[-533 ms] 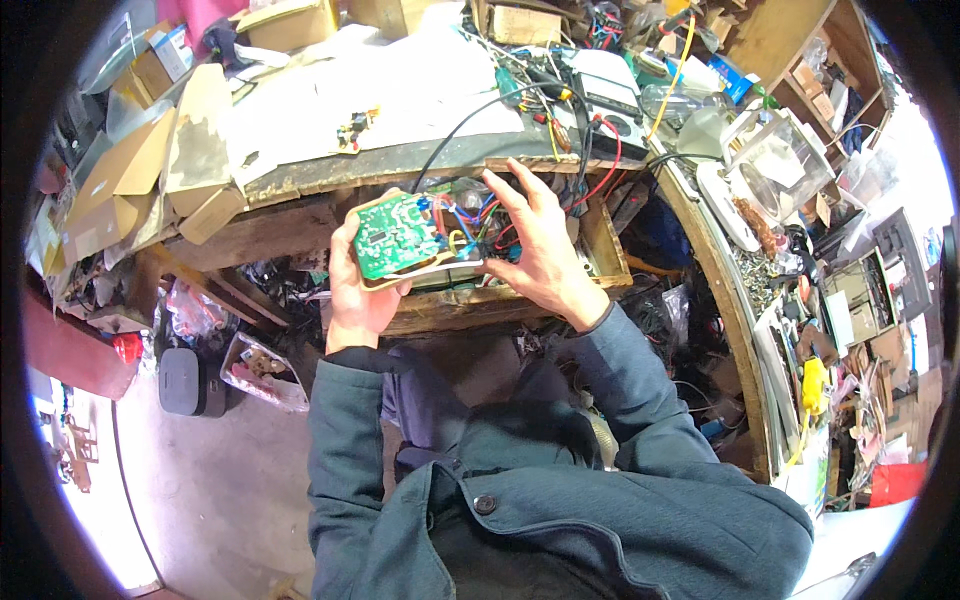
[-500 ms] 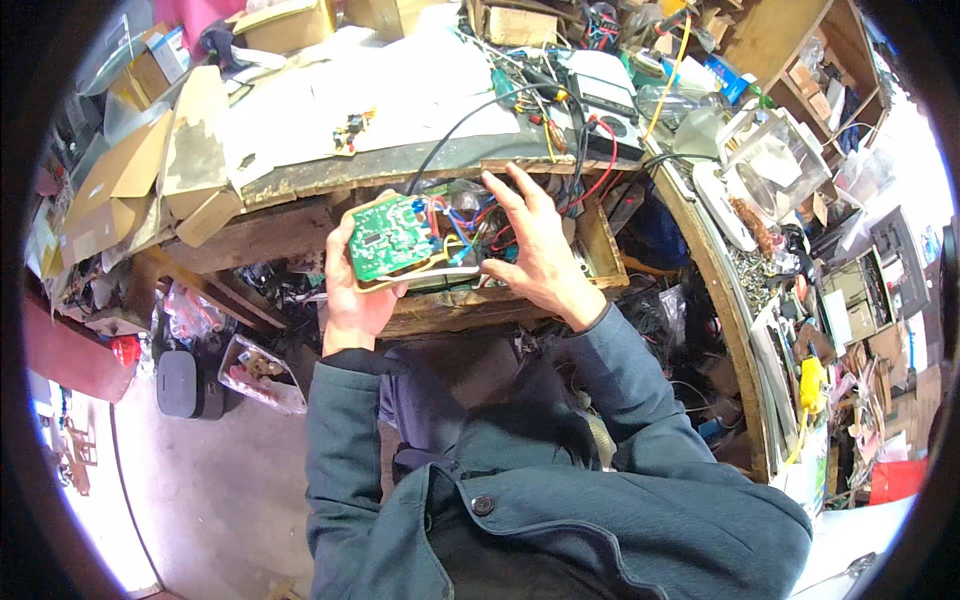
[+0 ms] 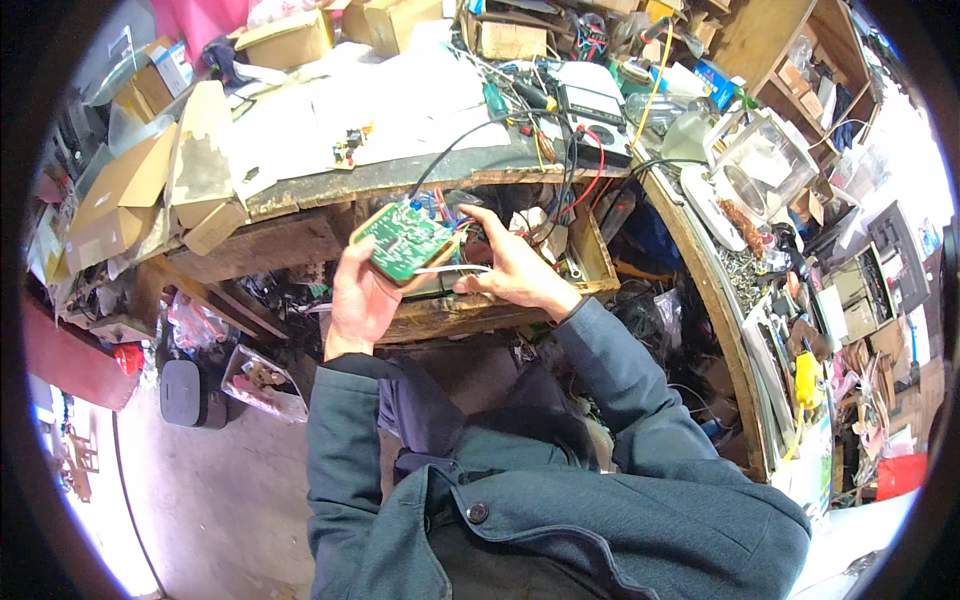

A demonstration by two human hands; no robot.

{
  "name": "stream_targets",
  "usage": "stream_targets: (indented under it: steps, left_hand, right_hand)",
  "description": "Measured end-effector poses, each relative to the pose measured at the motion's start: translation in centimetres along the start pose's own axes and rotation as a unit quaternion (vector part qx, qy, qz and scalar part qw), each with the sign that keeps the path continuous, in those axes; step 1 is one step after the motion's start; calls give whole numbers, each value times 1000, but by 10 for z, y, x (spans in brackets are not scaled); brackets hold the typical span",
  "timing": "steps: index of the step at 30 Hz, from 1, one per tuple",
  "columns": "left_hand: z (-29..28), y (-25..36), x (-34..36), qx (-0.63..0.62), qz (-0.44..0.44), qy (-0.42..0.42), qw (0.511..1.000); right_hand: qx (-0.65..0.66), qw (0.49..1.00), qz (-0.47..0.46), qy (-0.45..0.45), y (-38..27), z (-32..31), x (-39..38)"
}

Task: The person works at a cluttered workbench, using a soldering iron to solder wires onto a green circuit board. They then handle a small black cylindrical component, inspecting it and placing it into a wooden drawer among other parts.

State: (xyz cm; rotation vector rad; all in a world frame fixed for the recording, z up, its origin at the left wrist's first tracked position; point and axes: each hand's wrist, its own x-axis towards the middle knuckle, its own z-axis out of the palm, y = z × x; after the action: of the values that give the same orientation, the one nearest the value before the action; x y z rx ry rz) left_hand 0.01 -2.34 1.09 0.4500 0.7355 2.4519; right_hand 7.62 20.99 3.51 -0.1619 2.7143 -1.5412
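Observation:
A green circuit board (image 3: 405, 242) in a brownish frame is tilted above the pulled-out drawer, its component-covered face up. My left hand (image 3: 361, 300) is closed around its near left edge, thumb over the front. Red and blue wires (image 3: 440, 207) come off its far right side, and a white cable (image 3: 452, 268) runs from its near right edge. My right hand (image 3: 515, 268) is beside these leads, thumb and forefinger apart with the wires between them. Whether its fingertips touch the wires is unclear.
The wooden drawer (image 3: 600, 262) holds jumbled parts below my hands. On the bench, a meter (image 3: 592, 105) with red and black leads lies beside screwdrivers. A small component board (image 3: 352, 146) rests on white paper (image 3: 385, 95). Cardboard boxes (image 3: 125, 195) stand at left.
My left hand has turned and tilted the circuit board, shifting it slightly right. My right hand has moved left and nearer the wires, its raised fingers lowering and curling in.

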Motion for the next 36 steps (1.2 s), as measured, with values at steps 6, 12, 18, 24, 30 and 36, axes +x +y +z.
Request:
stream_targets:
  steps: [6,12,18,24,30,36]
  left_hand:
    - [-1,2,-13,52,-40,-45,997]
    - [17,10,-24,249,-66,-76,963]
    - [46,49,-13,96,82,-34,991]
    - [83,79,-5,-117,177,-41,976]
    - [58,62,-18,-212,204,-132,947]
    - [43,40,-48,-249,81,-19,965]
  right_hand:
    - [174,972,-150,53,6,-5,21]
    - [136,975,-174,-9,-41,-34,13]
    - [309,931,-194,12,-71,-51,3]
    - [-37,962,-265,51,-54,-51,-1]
    - [-261,913,-302,83,-98,-12,-21]
    - [-218,908,-331,136,-118,-2,-33]
